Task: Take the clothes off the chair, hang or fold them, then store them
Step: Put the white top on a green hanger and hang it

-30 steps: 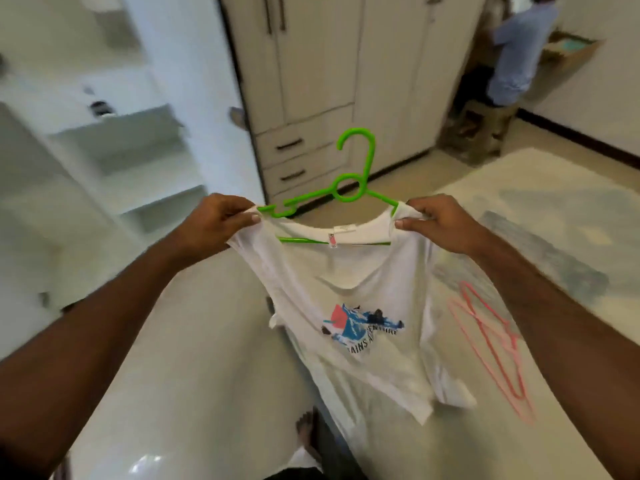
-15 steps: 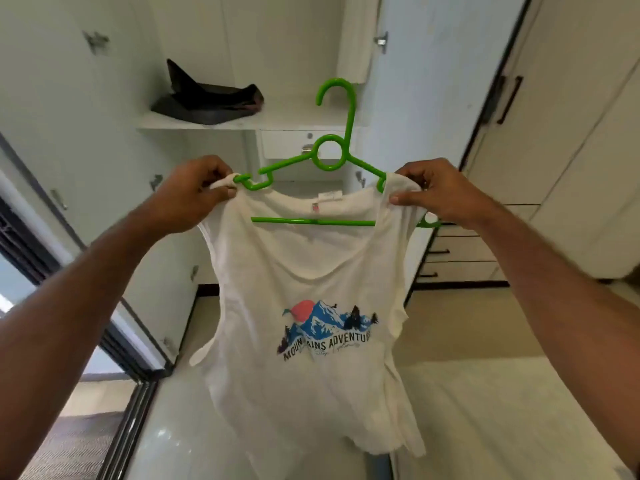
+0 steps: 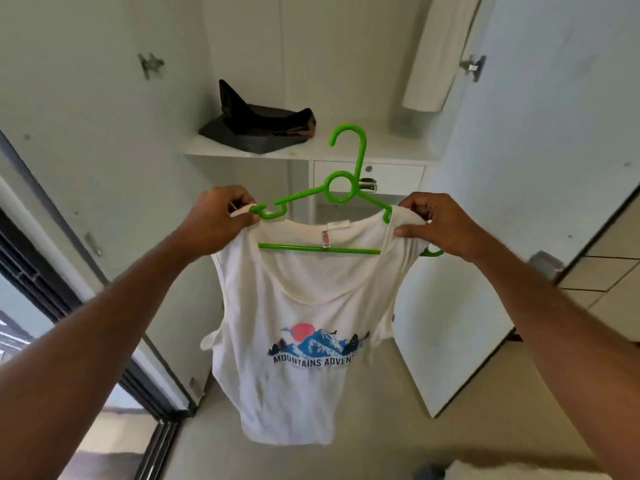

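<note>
A white sleeveless shirt (image 3: 298,313) with a blue mountain print hangs on a green plastic hanger (image 3: 341,188). I hold both up in front of an open wardrobe. My left hand (image 3: 216,216) pinches the shirt's left shoulder strap at the hanger's left end. My right hand (image 3: 440,225) grips the right shoulder strap over the hanger's right end. The hanger's hook points up, free of any rail. The shirt's hem dangles above the floor.
A white wardrobe shelf (image 3: 398,150) carries a dark folded bag (image 3: 258,128). A small drawer (image 3: 394,176) sits beneath it. A pale garment (image 3: 438,53) hangs at upper right. Open wardrobe doors (image 3: 526,168) flank both sides. A dark sliding-door frame (image 3: 45,282) stands on the left.
My view has swung from the bed and floor to face the open wardrobe. The shirt on its hanger has come up and closer to the shelf, both hands keeping their hold.
</note>
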